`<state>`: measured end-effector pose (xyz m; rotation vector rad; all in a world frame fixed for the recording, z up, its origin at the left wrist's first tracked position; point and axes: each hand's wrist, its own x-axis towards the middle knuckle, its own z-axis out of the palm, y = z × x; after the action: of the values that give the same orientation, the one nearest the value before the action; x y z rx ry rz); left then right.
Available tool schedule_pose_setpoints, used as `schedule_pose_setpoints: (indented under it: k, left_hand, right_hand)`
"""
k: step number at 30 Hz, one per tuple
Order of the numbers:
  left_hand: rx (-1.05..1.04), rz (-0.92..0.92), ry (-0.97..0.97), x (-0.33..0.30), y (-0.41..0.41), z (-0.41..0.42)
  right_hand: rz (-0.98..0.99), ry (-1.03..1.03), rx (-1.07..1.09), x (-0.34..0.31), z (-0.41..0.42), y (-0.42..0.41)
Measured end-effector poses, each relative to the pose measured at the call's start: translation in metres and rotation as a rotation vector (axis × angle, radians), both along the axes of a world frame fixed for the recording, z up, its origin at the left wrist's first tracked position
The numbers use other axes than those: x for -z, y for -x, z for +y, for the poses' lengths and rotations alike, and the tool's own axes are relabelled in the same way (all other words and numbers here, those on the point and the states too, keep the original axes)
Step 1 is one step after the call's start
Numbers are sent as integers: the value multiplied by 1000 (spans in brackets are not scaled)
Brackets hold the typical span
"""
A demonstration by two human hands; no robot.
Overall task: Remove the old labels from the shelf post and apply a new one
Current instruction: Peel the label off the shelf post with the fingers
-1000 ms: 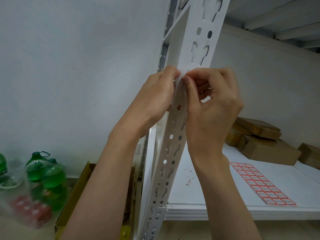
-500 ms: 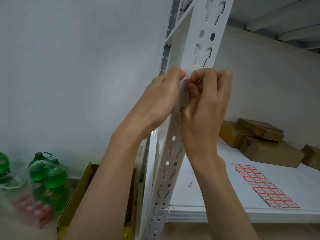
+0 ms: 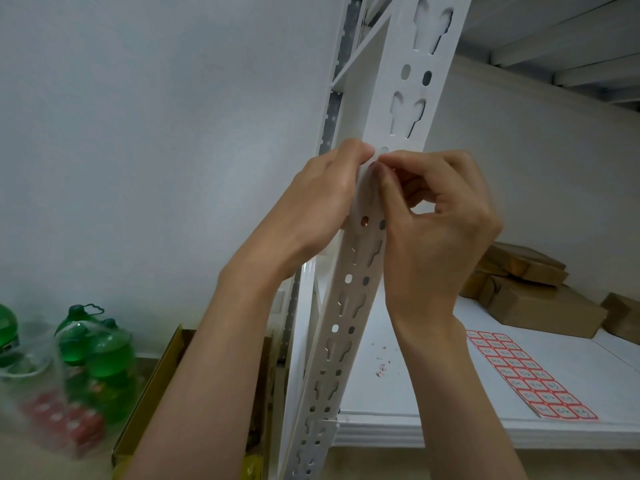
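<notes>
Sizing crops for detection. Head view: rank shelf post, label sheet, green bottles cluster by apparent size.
1. shelf post, spans the frame's full height.
2, 3. green bottles and label sheet look alike; no ranking.

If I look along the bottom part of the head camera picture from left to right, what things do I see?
Green bottles → yellow-edged cardboard box → white shelf post → little red scraps on the shelf → sheet of red labels → brown cardboard boxes.
</notes>
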<state>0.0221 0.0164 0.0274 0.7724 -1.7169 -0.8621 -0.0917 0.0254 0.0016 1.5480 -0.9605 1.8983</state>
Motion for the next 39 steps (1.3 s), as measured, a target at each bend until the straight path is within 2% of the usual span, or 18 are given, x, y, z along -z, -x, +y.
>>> schedule_pose_setpoints:
  k: [12, 19, 25, 33, 39]
  left_hand:
    - [17, 40, 26, -1, 0, 6]
    - [31, 10, 30, -1, -1, 3]
    - [-46, 33, 74, 0, 2, 0]
    - [-62, 129, 119, 6, 18, 0]
    - [-111, 266, 55, 4, 33, 4]
  right_hand:
    - [1, -33, 111, 0, -13, -15]
    - [-170, -33, -103, 6, -13, -1]
    - [-164, -8, -204, -1, -3, -3]
    - [-316, -34, -317, -3, 2, 2]
    - [-333, -68, -396, -5, 4, 2]
